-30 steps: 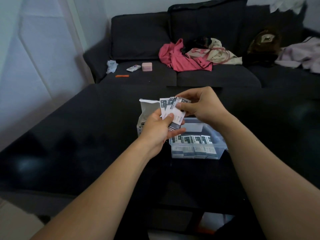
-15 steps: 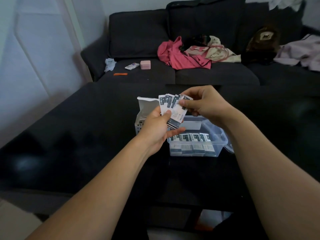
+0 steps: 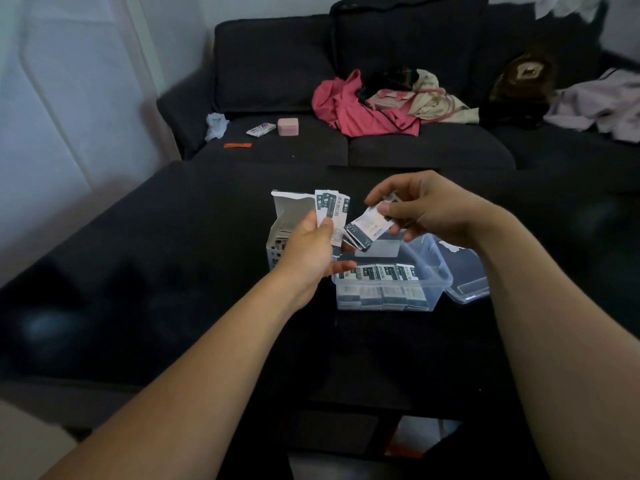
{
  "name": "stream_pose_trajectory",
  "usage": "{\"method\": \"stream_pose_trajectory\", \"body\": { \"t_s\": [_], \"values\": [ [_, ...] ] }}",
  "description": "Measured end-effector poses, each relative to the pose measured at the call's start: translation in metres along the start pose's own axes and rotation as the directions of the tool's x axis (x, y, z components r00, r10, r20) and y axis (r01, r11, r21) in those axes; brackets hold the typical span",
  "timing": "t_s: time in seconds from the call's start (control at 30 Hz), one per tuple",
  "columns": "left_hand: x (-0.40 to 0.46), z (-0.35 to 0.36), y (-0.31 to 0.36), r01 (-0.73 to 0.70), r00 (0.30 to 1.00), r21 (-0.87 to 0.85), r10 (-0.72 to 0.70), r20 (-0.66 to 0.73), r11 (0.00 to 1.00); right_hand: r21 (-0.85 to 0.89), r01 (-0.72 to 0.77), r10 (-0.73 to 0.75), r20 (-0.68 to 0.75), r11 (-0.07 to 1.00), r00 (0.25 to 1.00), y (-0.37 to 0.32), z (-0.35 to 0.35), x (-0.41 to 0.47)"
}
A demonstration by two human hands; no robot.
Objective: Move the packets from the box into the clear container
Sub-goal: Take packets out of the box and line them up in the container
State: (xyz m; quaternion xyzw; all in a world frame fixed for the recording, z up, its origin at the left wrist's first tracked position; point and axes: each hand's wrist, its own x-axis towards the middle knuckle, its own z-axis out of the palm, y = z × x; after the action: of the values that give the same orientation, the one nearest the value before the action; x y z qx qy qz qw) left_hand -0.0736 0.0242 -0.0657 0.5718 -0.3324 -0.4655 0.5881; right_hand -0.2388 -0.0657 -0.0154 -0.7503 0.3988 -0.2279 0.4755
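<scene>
A small white box [image 3: 281, 220] with its flap up stands on the black table, more packets showing inside. To its right sits the clear container [image 3: 440, 282], holding a row of upright white-and-dark packets [image 3: 384, 273]. My left hand [image 3: 308, 251] holds a few packets [image 3: 334, 211] fanned upward above the box. My right hand [image 3: 426, 209] pinches a small stack of packets [image 3: 369, 226], tilted, just above the container's back left corner.
The clear lid [image 3: 465, 275] lies behind the container on the right. Beyond the black table [image 3: 173, 271] is a dark sofa [image 3: 277, 74] with a pink garment [image 3: 353, 109], a pink case [image 3: 288, 126], a small packet and an orange wrapper.
The bundle held by both hands has split. My right hand has drawn a small stack to the right, over the container; my left hand keeps the other packets.
</scene>
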Motion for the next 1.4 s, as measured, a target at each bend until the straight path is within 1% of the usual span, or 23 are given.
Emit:
{"method": "stream_pose_trajectory", "body": {
  "t_s": [0.1, 0.2, 0.27, 0.43, 0.5, 0.6, 0.67, 0.73, 0.77, 0.8, 0.87, 0.93, 0.97, 1.07, 1.2, 1.4],
  "values": [
    [0.003, -0.001, -0.002, -0.023, 1.000, 0.038, 0.023, -0.015, 0.999, -0.023, -0.052, 0.053, 0.034, 0.998, 0.998, 0.007, -0.005, 0.004],
    [0.003, -0.001, -0.002, -0.011, 1.000, 0.016, 0.011, 0.012, 1.000, 0.006, -0.066, 0.065, 0.062, 0.998, 0.996, 0.008, -0.004, 0.007],
    [0.002, -0.001, -0.003, 0.010, 0.999, -0.027, -0.009, 0.041, 1.000, 0.011, -0.052, 0.051, 0.059, 0.999, 0.997, 0.007, 0.001, 0.008],
    [0.003, 0.002, 0.000, 0.136, 0.990, -0.235, -0.121, 0.076, 0.962, 0.032, -0.015, 0.013, 0.078, 0.999, 0.997, 0.001, 0.012, 0.008],
    [0.004, 0.003, 0.000, 0.139, 0.990, -0.241, -0.128, 0.063, 0.960, -0.024, -0.001, 0.003, 0.103, 1.000, 0.995, 0.000, 0.015, 0.008],
    [0.004, 0.007, -0.001, 0.108, 0.994, -0.177, -0.102, 0.042, 0.978, -0.138, 0.013, 0.011, 0.171, 0.990, 0.985, 0.002, 0.020, 0.010],
    [0.005, 0.009, -0.004, 0.066, 0.998, -0.101, -0.064, 0.024, 0.993, -0.124, 0.000, 0.023, 0.183, 0.992, 0.983, 0.003, 0.018, 0.011],
    [0.007, 0.008, -0.007, -0.028, 1.000, 0.064, 0.029, -0.011, 0.998, -0.084, -0.018, 0.030, 0.137, 0.996, 0.990, 0.005, 0.007, 0.010],
    [0.007, 0.006, -0.009, -0.092, 0.995, 0.159, 0.096, -0.016, 0.983, -0.082, -0.030, 0.039, 0.106, 0.996, 0.994, 0.007, -0.001, 0.009],
    [0.008, 0.005, -0.009, -0.149, 0.988, 0.238, 0.157, -0.012, 0.960, -0.119, -0.046, 0.056, 0.081, 0.992, 0.995, 0.009, -0.007, 0.009],
    [0.008, 0.002, -0.010, -0.216, 0.974, 0.348, 0.227, 0.009, 0.912, -0.315, -0.096, 0.126, 0.078, 0.944, 0.989, 0.015, -0.012, 0.012],
    [0.009, -0.001, -0.012, -0.247, 0.966, 0.434, 0.256, 0.037, 0.867, -0.509, -0.128, 0.222, 0.129, 0.851, 0.966, 0.020, -0.003, 0.020],
    [0.009, -0.002, -0.013, -0.259, 0.962, 0.463, 0.266, 0.051, 0.847, -0.567, -0.129, 0.262, 0.159, 0.813, 0.952, 0.023, 0.003, 0.025],
    [0.012, -0.005, -0.015, -0.265, 0.960, 0.518, 0.270, 0.067, 0.813, -0.652, -0.100, 0.316, 0.223, 0.752, 0.922, 0.027, 0.020, 0.040],
    [0.013, -0.006, -0.016, -0.271, 0.959, 0.539, 0.270, 0.082, 0.798, -0.695, -0.067, 0.346, 0.270, 0.716, 0.899, 0.029, 0.033, 0.050],
    [0.015, -0.004, -0.017, -0.285, 0.954, 0.542, 0.286, 0.085, 0.790, -0.738, -0.091, 0.400, 0.254, 0.669, 0.881, 0.039, 0.045, 0.054]
  ]
}}
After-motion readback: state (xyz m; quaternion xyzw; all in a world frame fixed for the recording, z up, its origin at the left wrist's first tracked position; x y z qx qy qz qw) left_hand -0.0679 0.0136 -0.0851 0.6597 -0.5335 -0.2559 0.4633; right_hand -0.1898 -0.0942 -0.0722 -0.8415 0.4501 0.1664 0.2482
